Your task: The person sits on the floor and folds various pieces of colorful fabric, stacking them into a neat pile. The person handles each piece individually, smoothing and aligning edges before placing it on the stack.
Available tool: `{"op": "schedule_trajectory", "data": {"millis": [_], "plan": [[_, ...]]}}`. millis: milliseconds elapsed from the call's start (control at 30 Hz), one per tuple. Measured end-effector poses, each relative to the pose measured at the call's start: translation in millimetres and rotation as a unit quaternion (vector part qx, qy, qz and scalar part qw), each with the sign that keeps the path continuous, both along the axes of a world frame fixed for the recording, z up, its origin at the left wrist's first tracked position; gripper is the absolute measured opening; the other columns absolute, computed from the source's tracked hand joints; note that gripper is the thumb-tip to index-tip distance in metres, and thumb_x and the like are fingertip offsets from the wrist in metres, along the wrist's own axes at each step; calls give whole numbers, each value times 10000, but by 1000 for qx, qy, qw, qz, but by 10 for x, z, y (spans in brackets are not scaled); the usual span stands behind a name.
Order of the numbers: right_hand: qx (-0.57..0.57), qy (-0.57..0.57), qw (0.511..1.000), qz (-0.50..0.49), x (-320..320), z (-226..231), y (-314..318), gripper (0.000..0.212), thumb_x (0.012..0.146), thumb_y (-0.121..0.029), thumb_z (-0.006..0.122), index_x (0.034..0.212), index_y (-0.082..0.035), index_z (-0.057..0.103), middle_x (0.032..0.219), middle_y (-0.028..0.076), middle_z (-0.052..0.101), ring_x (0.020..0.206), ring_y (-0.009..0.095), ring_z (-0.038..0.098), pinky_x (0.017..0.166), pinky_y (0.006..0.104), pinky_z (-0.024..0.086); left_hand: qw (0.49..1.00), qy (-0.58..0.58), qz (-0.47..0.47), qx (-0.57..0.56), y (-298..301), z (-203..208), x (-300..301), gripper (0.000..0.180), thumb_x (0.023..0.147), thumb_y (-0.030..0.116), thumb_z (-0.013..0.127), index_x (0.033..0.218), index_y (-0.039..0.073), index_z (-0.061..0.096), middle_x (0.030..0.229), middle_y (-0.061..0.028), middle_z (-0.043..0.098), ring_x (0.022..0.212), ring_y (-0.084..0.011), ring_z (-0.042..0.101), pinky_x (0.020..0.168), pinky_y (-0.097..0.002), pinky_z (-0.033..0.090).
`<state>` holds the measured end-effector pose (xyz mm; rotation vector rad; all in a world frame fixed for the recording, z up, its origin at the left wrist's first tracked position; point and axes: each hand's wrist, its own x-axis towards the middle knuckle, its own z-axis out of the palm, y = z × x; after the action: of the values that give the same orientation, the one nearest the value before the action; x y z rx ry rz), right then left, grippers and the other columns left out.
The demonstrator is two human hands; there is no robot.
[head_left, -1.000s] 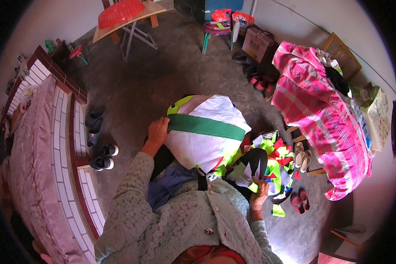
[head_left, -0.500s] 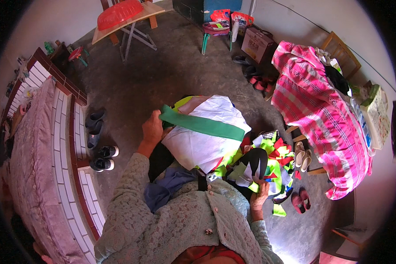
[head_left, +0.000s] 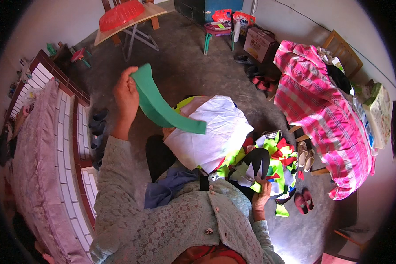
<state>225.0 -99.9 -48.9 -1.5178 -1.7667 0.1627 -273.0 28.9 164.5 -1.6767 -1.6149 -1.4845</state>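
My left hand is raised left of the lap, its fingers closed on one end of a green cloth strip. The strip curves down to the right, its free end over a white cloth spread in front of me. Low on the right, my right hand is closed on the end of a black strip that bends over in a loop. A heap of cloth scraps, neon yellow, red, white and black, lies beside and under that hand. A blue-grey cloth lies across my lap.
A pink checked cloth covers furniture at the right, beside a wooden chair. Shoes stand near the scraps. A red basin rests on a folding table at the back left; a white-tiled bed platform runs along the left.
My left hand has lifted the green strip up and to the left, off most of the white cloth. My right hand stays in nearly the same place.
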Motion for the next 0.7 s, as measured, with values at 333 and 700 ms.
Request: {"op": "schedule_trajectory", "data": {"millis": [333, 700], "plan": [[-1, 7, 1000, -6, 34, -60, -6, 205, 684, 10, 572, 874, -66, 580, 861, 118, 559, 838, 328, 544, 739, 403, 439, 956, -235, -174, -30, 484, 787, 700, 310, 844, -92, 395, 981, 69, 622, 803, -19, 597, 654, -80, 549, 570, -247, 482], [3, -14, 1000, -7, 10, 37, -24, 253, 689, 15, 566, 919, -87, 598, 884, 114, 564, 852, 328, 548, 753, 400, 444, 877, -348, -326, 63, 903, 636, 1044, 194, 893, -14, 422, 1036, 26, 546, 1051, -56, 547, 926, -148, 561, 805, -323, 500]]}}
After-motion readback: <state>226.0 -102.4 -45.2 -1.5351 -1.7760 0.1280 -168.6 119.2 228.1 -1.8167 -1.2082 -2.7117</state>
